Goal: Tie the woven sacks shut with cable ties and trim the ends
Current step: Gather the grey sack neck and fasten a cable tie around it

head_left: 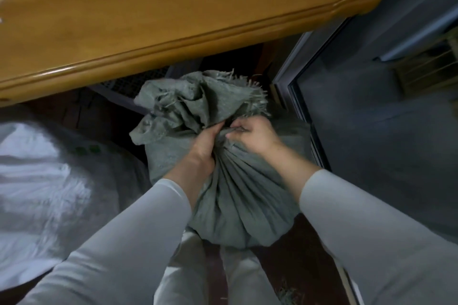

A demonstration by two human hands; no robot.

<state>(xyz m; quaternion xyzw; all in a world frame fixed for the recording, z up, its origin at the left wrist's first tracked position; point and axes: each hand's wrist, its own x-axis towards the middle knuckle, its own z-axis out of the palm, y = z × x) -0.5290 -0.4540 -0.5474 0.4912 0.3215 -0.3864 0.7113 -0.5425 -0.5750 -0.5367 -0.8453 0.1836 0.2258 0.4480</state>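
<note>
A full grey-green woven sack (238, 195) stands on the dark floor between my legs. Its mouth is gathered into a bunch, and the frayed loose top (198, 96) flares out above the neck. My left hand (200, 153) is wrapped around the gathered neck from the left. My right hand (252, 135) pinches the neck from the right, fingers pressed into the folds. Whether a cable tie sits under my fingers is hidden. No cutter is in view.
A wooden table top (173, 15) overhangs just beyond the sack. A white woven sack (49, 181) lies to the left. A metal door frame (304, 96) and dark glass panel (384, 131) run along the right.
</note>
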